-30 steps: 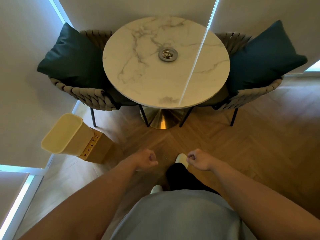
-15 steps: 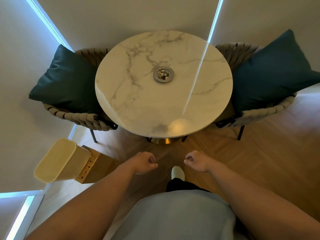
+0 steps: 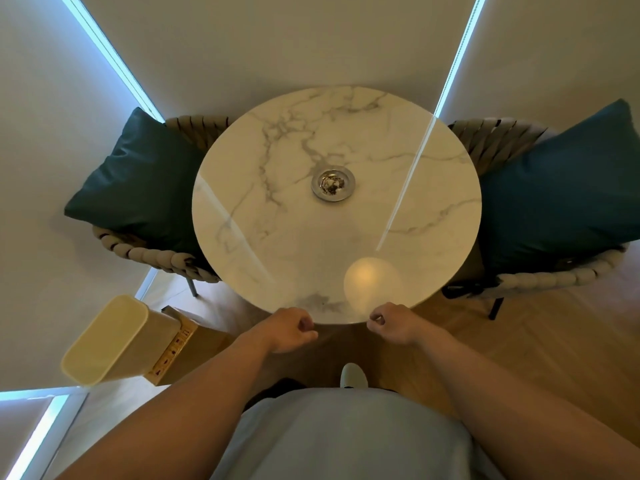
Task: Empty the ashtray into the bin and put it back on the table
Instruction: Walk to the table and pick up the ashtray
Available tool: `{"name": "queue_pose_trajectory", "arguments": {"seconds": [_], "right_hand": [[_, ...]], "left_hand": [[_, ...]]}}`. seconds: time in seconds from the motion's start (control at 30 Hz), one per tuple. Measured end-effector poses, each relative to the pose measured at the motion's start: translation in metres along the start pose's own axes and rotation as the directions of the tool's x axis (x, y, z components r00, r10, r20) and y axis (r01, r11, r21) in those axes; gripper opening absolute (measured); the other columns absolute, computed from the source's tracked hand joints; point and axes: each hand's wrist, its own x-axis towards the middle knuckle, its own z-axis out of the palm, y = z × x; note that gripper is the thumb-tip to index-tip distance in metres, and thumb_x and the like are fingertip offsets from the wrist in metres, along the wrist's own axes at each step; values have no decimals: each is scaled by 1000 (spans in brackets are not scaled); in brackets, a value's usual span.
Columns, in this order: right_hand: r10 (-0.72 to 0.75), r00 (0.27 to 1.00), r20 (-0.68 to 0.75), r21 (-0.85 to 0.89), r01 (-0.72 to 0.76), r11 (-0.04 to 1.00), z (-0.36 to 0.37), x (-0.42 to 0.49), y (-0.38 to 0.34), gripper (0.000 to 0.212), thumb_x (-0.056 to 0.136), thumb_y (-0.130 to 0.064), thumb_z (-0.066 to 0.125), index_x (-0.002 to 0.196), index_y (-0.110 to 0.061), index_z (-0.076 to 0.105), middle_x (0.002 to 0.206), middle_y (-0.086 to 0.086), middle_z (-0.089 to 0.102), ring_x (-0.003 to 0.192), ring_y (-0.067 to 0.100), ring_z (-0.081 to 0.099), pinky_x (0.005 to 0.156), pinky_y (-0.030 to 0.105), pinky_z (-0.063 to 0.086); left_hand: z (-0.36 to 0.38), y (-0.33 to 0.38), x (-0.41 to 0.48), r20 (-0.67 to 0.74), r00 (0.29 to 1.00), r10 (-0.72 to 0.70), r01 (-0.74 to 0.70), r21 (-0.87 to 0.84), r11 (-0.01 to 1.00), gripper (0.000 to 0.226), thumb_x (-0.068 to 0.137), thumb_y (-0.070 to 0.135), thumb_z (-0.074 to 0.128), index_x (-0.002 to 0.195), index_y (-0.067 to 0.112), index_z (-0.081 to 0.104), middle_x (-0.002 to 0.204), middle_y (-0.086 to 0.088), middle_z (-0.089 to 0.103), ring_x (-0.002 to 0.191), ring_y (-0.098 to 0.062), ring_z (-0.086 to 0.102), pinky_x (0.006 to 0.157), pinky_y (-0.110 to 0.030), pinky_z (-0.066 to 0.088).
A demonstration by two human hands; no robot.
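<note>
A round metal ashtray [image 3: 333, 184] with ash and butts in it sits near the middle of the round white marble table [image 3: 277, 237]. A cream plastic bin [image 3: 114, 341] stands on the floor at the lower left, beside a cardboard box [image 3: 187, 348]. My left hand [image 3: 289, 329] is curled into a loose fist at the table's near edge. My right hand [image 3: 393, 323] is likewise closed, just right of it. Neither hand holds anything, and both are well short of the ashtray.
Two woven chairs flank the table, each with a dark teal cushion: one left [image 3: 138, 181], one right [image 3: 561, 195]. Walls with roller blinds close in behind and to the left. Wooden floor [image 3: 536, 341] lies open to the right.
I have stepped closer to the table. It now fills more of the view, and my two fists have reached its near edge. The ashtray has not moved.
</note>
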Motion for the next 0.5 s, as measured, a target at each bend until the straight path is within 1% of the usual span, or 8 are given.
{"name": "queue_pose_trajectory", "arguments": {"seconds": [0.1,0.17,0.27,0.37,0.5], "right_hand": [[-7,1000,13,1,7,1000,-8,10,-3,44,100,-36,49,128,-5,60,128,14,62,114,27,59,98,38,49],[-12,1000,18,-9,12,1000,-12,16,-7,46,100,-37,48,132,-6,56,131,14,60,116,26,58,97,35,48],[-1,1000,29,-16,2,1000,-19,27,-15,49,100,-38,47,137,-6,52,136,14,58,118,26,57,96,32,46],[22,1000,11,-11,-22,1000,-28,39,-23,51,101,-40,46,139,-7,51,138,14,56,120,27,56,97,33,45],[77,997,-18,-9,-77,997,-41,55,-35,51,100,-41,45,140,-9,50,141,12,54,122,27,55,98,33,44]], "left_hand": [[-11,3,8,0,1000,-14,14,-31,999,35,93,41,60,121,20,61,122,-2,63,107,-15,59,96,-32,49],[-17,4,13,-2,1000,-19,19,-41,999,39,92,41,62,124,18,61,122,-3,63,109,-18,60,99,-35,49],[-31,2,26,23,1000,2,-2,-14,1000,39,92,41,62,124,18,61,123,-3,63,109,-18,60,99,-35,49],[-50,-1,44,46,999,30,-30,11,999,40,91,41,63,124,18,61,123,-4,63,108,-18,60,97,-34,49],[-81,-6,70,89,994,64,-71,71,995,43,91,44,63,124,17,60,123,-4,63,109,-19,60,99,-37,49]]}}
